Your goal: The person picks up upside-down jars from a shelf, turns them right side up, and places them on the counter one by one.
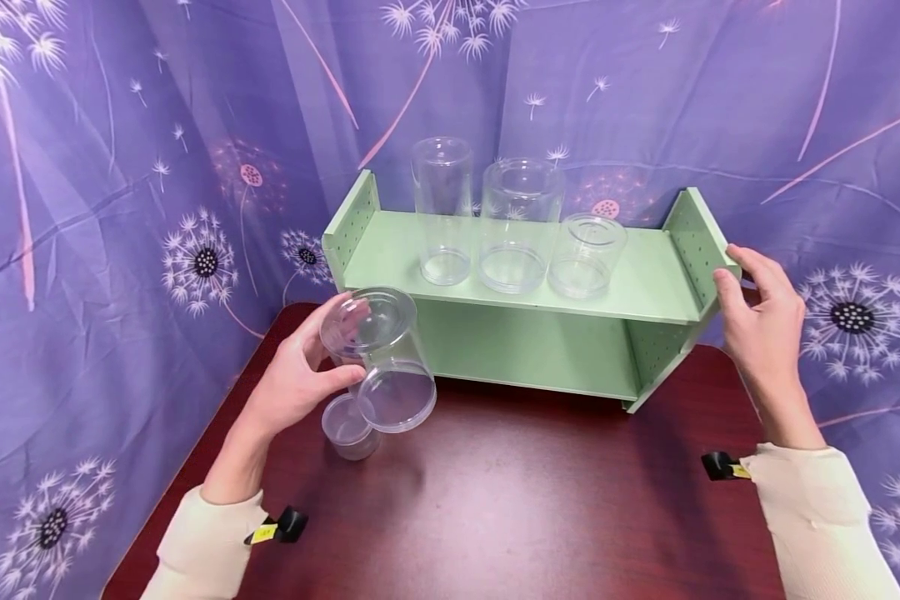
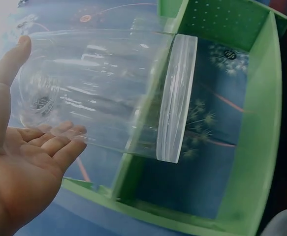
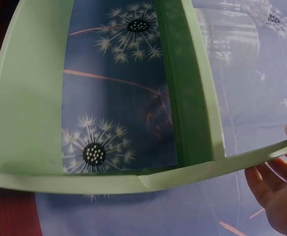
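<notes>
A clear plastic jar [image 1: 396,358] is in my left hand [image 1: 292,385], off the tabletop and in front of the shelf's left side. The thumb and fingers grip it from opposite sides; in the left wrist view the same jar [image 2: 109,93] lies across the picture. My right hand [image 1: 767,327] holds the right side panel of a green two-level shelf [image 1: 652,271] near its upper front corner. In the right wrist view, thumb and fingers sit on either side of that panel's edge [image 3: 256,155].
Three clear containers stand on the upper level: a tall jar [image 1: 442,204], a wide jar [image 1: 522,221] and a short jar [image 1: 588,260]. A small clear cup [image 1: 352,437] stands on the dark red table [image 1: 540,500] below my left hand. Purple dandelion cloth [image 1: 607,100] hangs behind.
</notes>
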`<state>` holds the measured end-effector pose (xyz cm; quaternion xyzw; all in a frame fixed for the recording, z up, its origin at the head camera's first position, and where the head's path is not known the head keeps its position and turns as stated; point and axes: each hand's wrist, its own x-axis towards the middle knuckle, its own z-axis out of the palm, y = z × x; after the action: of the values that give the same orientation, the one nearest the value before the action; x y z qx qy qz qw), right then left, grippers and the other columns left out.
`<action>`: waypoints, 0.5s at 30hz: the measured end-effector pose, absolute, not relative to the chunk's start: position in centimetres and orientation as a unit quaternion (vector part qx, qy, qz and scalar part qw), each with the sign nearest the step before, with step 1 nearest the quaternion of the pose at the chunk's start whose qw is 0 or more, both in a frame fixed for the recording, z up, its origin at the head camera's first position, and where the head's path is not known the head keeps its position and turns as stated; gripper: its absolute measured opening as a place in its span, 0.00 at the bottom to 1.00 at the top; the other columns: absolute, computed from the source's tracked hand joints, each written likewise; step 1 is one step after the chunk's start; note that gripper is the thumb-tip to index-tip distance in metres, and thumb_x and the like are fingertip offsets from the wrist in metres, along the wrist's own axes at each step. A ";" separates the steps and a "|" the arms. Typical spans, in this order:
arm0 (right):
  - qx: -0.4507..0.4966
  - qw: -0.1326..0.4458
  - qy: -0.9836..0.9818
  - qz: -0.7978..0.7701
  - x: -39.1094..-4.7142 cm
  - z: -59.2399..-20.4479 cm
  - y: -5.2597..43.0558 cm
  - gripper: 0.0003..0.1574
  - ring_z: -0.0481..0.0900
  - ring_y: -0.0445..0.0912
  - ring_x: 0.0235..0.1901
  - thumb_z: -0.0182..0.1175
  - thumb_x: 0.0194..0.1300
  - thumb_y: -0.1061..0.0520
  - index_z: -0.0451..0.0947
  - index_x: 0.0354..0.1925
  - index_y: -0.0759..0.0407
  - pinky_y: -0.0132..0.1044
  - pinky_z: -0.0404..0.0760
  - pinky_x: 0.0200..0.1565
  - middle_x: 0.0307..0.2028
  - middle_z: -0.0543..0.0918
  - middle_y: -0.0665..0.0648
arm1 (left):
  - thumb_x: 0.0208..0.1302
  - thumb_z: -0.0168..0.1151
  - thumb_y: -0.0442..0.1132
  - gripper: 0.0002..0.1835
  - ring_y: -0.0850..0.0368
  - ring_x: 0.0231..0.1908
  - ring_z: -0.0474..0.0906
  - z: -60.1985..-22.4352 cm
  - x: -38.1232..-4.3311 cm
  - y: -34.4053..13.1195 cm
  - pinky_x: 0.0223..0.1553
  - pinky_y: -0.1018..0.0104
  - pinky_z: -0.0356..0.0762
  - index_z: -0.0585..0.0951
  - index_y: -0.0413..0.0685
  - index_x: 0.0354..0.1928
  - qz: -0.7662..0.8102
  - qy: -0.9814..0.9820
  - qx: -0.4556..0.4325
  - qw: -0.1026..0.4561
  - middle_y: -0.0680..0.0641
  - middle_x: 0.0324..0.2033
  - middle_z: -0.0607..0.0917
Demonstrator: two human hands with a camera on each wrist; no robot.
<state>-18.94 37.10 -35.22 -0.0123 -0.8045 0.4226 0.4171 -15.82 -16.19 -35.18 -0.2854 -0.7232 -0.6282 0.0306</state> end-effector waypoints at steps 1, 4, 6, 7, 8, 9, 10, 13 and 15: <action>-0.016 0.412 -0.804 0.429 -18.9 -35.1 37.1 0.20 0.79 0.28 0.44 0.63 0.70 0.63 0.84 0.59 0.64 0.16 0.75 0.44 0.55 0.84 0.48 | 0.58 0.69 0.19 0.47 0.61 0.70 0.70 -35.5 -15.8 -16.0 0.67 0.71 0.69 0.59 0.37 0.78 -0.630 -0.723 -0.283 0.029 0.33 0.72 0.70; -0.024 0.397 -0.801 0.448 -18.7 -34.8 37.1 0.21 0.79 0.28 0.43 0.61 0.70 0.64 0.83 0.60 0.65 0.17 0.76 0.44 0.53 0.83 0.45 | 0.59 0.70 0.20 0.48 0.58 0.70 0.70 -36.6 -15.6 -15.4 0.68 0.69 0.68 0.58 0.36 0.79 -0.642 -0.715 -0.274 0.026 0.30 0.72 0.68; -0.029 0.392 -0.801 0.452 -18.7 -34.7 37.1 0.21 0.79 0.28 0.43 0.60 0.70 0.64 0.83 0.60 0.65 0.17 0.76 0.44 0.52 0.82 0.44 | 0.60 0.70 0.21 0.47 0.55 0.70 0.70 -37.3 -15.5 -15.1 0.68 0.69 0.68 0.57 0.35 0.79 -0.654 -0.707 -0.266 0.026 0.29 0.72 0.67; -0.030 0.390 -0.801 0.453 -18.7 -34.7 37.1 0.21 0.79 0.28 0.42 0.60 0.71 0.64 0.83 0.60 0.65 0.17 0.76 0.44 0.52 0.82 0.44 | 0.60 0.70 0.22 0.47 0.54 0.70 0.70 -37.7 -15.4 -14.9 0.68 0.69 0.68 0.57 0.34 0.78 -0.660 -0.703 -0.262 0.026 0.29 0.72 0.67; -0.031 0.388 -0.802 0.453 -18.6 -34.7 37.1 0.21 0.79 0.28 0.42 0.60 0.71 0.64 0.83 0.60 0.64 0.17 0.76 0.44 0.52 0.82 0.44 | 0.60 0.70 0.22 0.47 0.53 0.70 0.70 -38.1 -15.4 -14.7 0.67 0.69 0.69 0.57 0.34 0.78 -0.667 -0.698 -0.257 0.025 0.29 0.72 0.67; -0.032 0.387 -0.803 0.453 -18.6 -34.7 37.1 0.21 0.79 0.28 0.42 0.61 0.71 0.64 0.83 0.60 0.64 0.17 0.76 0.44 0.52 0.82 0.43 | 0.60 0.69 0.21 0.47 0.53 0.70 0.70 -38.4 -15.3 -14.5 0.67 0.69 0.70 0.57 0.33 0.78 -0.675 -0.693 -0.252 0.025 0.28 0.72 0.67; -0.033 0.385 -0.803 0.454 -18.7 -34.7 37.1 0.21 0.79 0.28 0.42 0.61 0.71 0.63 0.83 0.61 0.64 0.17 0.76 0.44 0.52 0.82 0.43 | 0.61 0.69 0.21 0.46 0.54 0.70 0.70 -38.8 -15.2 -14.3 0.66 0.70 0.71 0.56 0.33 0.78 -0.681 -0.689 -0.246 0.023 0.28 0.72 0.67; -0.035 0.380 -0.804 0.456 -18.7 -34.7 37.0 0.22 0.79 0.28 0.43 0.61 0.71 0.63 0.83 0.61 0.63 0.17 0.76 0.44 0.52 0.82 0.44 | 0.61 0.67 0.21 0.46 0.60 0.68 0.71 -39.8 -15.0 -13.7 0.65 0.71 0.71 0.56 0.33 0.78 -0.704 -0.672 -0.228 0.019 0.27 0.72 0.66; -0.036 0.376 -0.804 0.460 -18.6 -34.7 37.0 0.22 0.80 0.29 0.43 0.61 0.71 0.63 0.83 0.62 0.62 0.17 0.76 0.45 0.52 0.82 0.45 | 0.62 0.66 0.21 0.45 0.63 0.68 0.71 -40.5 -14.8 -13.3 0.66 0.71 0.70 0.55 0.32 0.79 -0.721 -0.659 -0.215 0.016 0.28 0.72 0.66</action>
<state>-18.65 37.00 -34.66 -0.0362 -0.8039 0.4599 0.3755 -14.81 -13.29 -40.48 -0.2149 -0.6586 -0.7210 0.0157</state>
